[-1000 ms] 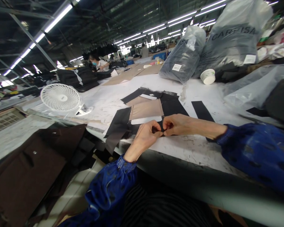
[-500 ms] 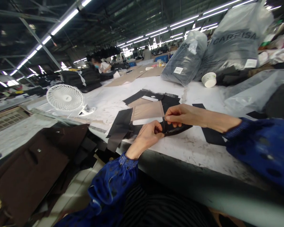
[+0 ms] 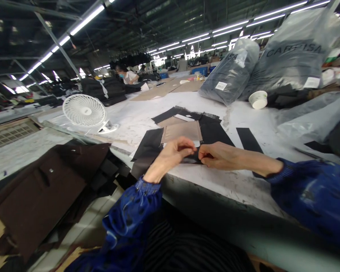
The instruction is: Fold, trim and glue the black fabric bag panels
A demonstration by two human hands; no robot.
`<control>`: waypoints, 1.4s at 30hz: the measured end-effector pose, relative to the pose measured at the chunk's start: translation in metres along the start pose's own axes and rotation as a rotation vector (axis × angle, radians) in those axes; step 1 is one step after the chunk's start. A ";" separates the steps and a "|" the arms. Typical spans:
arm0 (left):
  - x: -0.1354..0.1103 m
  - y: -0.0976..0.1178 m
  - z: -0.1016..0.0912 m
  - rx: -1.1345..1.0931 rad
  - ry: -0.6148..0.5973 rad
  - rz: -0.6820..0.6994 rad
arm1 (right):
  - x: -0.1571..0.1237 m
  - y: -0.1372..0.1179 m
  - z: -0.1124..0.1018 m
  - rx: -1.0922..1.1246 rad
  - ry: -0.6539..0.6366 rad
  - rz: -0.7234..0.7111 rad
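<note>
My left hand [image 3: 172,155] and my right hand [image 3: 219,155] meet at the near edge of the white table [image 3: 229,181], both with fingers pinched on a small black fabric piece [image 3: 191,158] that lies between them. Just behind the hands a tan panel [image 3: 181,131] with a white strip along its near edge rests on black fabric pieces [image 3: 212,130]. A separate black strip [image 3: 248,139] lies to the right of my right hand. Both arms wear blue sleeves.
A white desk fan [image 3: 85,111] stands at the left. Grey plastic sacks [image 3: 232,71] and a white cup [image 3: 257,99] sit at the back right. Dark brown material [image 3: 45,185] is stacked low at the left. Another person [image 3: 124,75] works at a far table.
My right hand had lifted and pulled the black piece up to the right; it has come back down, and both hands pinch it together again at the table edge.
</note>
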State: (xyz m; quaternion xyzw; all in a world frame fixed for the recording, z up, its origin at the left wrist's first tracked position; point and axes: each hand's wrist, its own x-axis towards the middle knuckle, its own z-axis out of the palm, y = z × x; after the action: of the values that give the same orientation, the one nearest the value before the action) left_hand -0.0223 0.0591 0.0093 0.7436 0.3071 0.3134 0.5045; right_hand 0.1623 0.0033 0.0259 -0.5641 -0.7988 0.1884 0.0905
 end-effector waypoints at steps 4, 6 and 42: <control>-0.024 0.002 -0.021 0.156 0.146 0.141 | 0.000 0.000 -0.003 0.013 -0.044 0.012; -0.033 -0.006 -0.021 0.381 0.104 0.212 | 0.002 0.000 -0.003 0.011 -0.047 0.003; -0.012 -0.012 -0.001 0.615 0.132 -0.079 | 0.021 -0.004 -0.019 0.491 0.003 0.326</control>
State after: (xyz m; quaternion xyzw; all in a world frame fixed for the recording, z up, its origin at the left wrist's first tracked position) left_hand -0.0320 0.0545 -0.0039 0.8268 0.4481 0.2337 0.2469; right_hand 0.1581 0.0256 0.0432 -0.6463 -0.6281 0.3873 0.1943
